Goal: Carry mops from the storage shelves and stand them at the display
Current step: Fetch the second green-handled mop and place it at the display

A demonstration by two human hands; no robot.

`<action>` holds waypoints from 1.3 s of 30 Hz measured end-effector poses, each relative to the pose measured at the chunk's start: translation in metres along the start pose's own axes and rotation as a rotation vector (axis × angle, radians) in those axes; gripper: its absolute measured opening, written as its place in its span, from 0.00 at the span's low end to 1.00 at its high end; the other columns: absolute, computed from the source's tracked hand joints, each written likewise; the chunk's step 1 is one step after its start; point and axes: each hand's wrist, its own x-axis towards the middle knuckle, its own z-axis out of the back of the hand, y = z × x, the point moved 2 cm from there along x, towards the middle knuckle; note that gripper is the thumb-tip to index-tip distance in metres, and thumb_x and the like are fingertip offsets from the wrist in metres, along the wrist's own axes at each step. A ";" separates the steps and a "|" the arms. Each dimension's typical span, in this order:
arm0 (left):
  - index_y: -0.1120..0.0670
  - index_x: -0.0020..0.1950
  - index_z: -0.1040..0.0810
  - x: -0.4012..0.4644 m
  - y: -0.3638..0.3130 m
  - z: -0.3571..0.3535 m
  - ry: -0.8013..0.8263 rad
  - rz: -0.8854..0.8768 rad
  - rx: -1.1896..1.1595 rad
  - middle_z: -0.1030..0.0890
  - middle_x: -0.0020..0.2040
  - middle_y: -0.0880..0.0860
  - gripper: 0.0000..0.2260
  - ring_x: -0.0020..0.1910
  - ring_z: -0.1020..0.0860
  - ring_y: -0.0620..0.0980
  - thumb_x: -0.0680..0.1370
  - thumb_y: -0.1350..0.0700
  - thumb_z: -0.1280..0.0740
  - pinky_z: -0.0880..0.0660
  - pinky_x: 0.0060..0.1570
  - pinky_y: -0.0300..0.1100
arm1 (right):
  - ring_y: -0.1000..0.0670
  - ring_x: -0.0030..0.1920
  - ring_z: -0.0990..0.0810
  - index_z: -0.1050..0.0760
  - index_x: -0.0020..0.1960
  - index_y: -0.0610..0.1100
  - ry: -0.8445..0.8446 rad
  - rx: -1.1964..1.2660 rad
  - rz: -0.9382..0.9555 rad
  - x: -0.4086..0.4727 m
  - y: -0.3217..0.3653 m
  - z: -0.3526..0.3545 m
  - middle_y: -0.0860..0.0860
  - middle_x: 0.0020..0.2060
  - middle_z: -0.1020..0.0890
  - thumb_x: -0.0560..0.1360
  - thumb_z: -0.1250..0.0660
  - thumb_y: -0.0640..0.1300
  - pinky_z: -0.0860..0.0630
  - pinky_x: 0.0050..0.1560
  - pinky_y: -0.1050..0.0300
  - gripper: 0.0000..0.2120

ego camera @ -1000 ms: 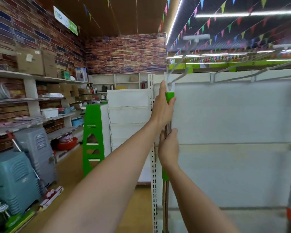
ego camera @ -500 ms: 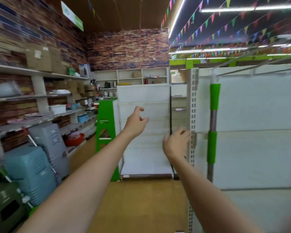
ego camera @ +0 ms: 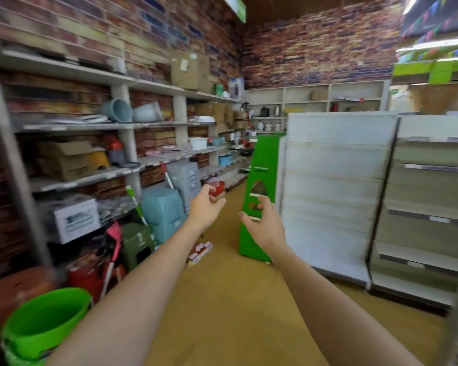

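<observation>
Mops lean among the clutter at the foot of the storage shelves (ego camera: pixel 111 125) on your left: one with a green-and-white handle (ego camera: pixel 137 204) slants up between the stools, and one with a red-tipped white handle (ego camera: pixel 167 177) stands further back by the grey stool (ego camera: pixel 184 180). Neither is in your hands.

Nearest you, at the lower left, a bright green bucket (ego camera: pixel 44 323) sits on the floor, with a brown tub (ego camera: pixel 13 289) just behind it. Your forearms stretch out over the tan floor (ego camera: pixel 228 299). Past the bucket are a red container (ego camera: pixel 87 280), a dark green stool (ego camera: pixel 136 244) and a light blue stool (ego camera: pixel 163 210), all crowded against the shelves.

Your left hand (ego camera: pixel 204 207) is held out over the aisle, fingers loosely curled and slightly apart, holding nothing. Your right hand (ego camera: pixel 262 223) is beside it, apart from it, thumb out to the left and fingers loosely bent, also holding nothing.

Beyond your hands a green stand (ego camera: pixel 259 159) rises beside the white shelving unit (ego camera: pixel 336 186) on your right. A brick wall (ego camera: pixel 315 48) closes the far end; the view is blurred.
</observation>
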 end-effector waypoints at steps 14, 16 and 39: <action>0.58 0.62 0.26 0.123 0.181 0.078 -0.166 0.287 0.245 0.24 0.42 0.50 0.14 0.45 0.23 0.51 0.80 0.54 0.30 0.27 0.50 0.47 | 0.45 0.65 0.27 0.36 0.73 0.44 0.316 0.232 0.088 0.119 -0.006 -0.254 0.48 0.65 0.27 0.74 0.29 0.62 0.26 0.62 0.47 0.36; 0.59 0.63 0.26 0.147 0.193 0.074 -0.182 0.314 0.237 0.25 0.40 0.49 0.15 0.46 0.23 0.52 0.79 0.54 0.30 0.26 0.54 0.48 | 0.45 0.66 0.27 0.36 0.73 0.44 0.348 0.244 0.072 0.143 -0.013 -0.275 0.47 0.66 0.27 0.73 0.29 0.63 0.26 0.62 0.45 0.37; 0.56 0.62 0.26 0.419 0.382 0.011 -0.197 0.425 0.102 0.20 0.49 0.54 0.14 0.44 0.23 0.48 0.79 0.53 0.29 0.30 0.39 0.39 | 0.48 0.65 0.27 0.36 0.73 0.46 0.478 0.220 0.050 0.352 -0.066 -0.511 0.50 0.65 0.27 0.71 0.32 0.67 0.25 0.63 0.45 0.39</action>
